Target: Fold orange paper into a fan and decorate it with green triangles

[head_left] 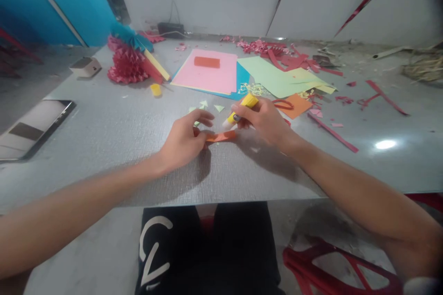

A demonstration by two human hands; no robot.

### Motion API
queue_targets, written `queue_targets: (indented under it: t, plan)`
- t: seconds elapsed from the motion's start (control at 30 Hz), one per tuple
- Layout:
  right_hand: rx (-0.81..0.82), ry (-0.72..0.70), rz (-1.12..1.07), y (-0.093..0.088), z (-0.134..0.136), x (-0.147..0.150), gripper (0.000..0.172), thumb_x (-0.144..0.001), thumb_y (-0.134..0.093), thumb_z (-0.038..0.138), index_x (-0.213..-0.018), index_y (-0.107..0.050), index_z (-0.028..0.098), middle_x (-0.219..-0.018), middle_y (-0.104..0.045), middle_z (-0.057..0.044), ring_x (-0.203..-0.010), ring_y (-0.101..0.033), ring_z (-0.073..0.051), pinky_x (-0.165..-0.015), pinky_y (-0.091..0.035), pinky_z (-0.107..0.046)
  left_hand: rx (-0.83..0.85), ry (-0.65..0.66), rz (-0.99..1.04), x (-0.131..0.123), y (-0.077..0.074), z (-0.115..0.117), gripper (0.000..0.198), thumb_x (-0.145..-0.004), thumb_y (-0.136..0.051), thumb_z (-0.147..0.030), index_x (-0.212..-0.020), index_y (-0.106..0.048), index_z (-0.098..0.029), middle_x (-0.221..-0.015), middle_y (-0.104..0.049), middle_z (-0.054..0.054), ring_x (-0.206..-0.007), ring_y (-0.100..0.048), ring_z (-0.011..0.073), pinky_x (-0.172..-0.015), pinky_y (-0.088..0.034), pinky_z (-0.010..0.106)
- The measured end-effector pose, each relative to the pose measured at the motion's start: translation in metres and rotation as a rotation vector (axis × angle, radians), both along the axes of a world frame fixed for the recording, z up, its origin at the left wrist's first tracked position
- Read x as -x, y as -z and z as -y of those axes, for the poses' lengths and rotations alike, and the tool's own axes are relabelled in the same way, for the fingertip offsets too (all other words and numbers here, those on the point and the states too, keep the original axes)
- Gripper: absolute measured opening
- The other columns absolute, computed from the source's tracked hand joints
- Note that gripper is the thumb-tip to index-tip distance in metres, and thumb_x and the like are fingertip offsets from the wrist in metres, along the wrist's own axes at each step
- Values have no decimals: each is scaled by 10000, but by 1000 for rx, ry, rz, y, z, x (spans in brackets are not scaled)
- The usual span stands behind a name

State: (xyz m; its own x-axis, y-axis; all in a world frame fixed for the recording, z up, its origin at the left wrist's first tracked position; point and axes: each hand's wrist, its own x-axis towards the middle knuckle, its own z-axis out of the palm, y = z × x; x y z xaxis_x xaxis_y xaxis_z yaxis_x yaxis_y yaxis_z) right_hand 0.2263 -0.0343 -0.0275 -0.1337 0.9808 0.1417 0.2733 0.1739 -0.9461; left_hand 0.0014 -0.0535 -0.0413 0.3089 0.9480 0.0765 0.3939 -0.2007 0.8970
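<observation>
Left hand [182, 140]: fingers clamped on orange paper strip [221, 136]. Right hand [263, 120]: fingers clamped around yellow glue stick [242, 110], tip just above strip. Pale green paper triangles [204, 104] just beyond left fingertips.

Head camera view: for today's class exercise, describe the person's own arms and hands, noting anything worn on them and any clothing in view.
The left hand and right hand are bare, without gloves. The left forearm and right forearm show no sleeves, watches or bands. Below them, a black lower garment carries large white markings.
</observation>
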Motion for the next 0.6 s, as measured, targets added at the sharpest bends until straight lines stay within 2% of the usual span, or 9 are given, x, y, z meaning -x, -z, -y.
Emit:
queue_targets:
  t: [0.1,0.2,0.33,0.47,0.6]
  plan:
    - [40,-50,-92,2,4,3,229,-828,-792,380,-809,-675,184,-698,-672,-11,-605,-589,-147,-593,-490,-299,-24,-1,-1,0,1,-1,384,-830,-596,-42,-1174,-625,-211,-1179,-717,75,-584,-657,84,-504,-513,212]
    - [-33,-120,19,1,10,4,174,-794,-808,315,-882,-728,188,-829,-727,-23,-716,-641,-165,-675,-507,-308,-33,-16,-4,0,1,-1,400,-836,-607,-45,-1200,-613,-210,-1173,-718,75,-593,-651,82,-510,-521,209]
    - [-162,-207,149,0,15,4,124,-801,-789,256,-882,-715,198,-1025,-767,-57,-893,-684,-205,-772,-516,-329,2,-41,19,0,2,-2,414,-848,-608,-46,-1223,-588,-220,-1169,-717,79,-551,-638,72,-487,-514,208]
    - [-306,-294,270,3,16,3,116,-811,-763,200,-884,-673,202,-1003,-742,-70,-923,-682,-225,-799,-512,-350,4,-59,16,-1,2,-3,404,-852,-639,-62,-1215,-587,-231,-1149,-717,73,-545,-636,74,-478,-506,208]
    - [-429,-317,402,0,18,2,137,-822,-721,140,-899,-634,213,-1003,-718,-70,-895,-666,-223,-811,-504,-360,-2,-61,3,-2,1,-3,375,-853,-640,-63,-1187,-595,-225,-1150,-712,68,-553,-634,72,-490,-505,211]
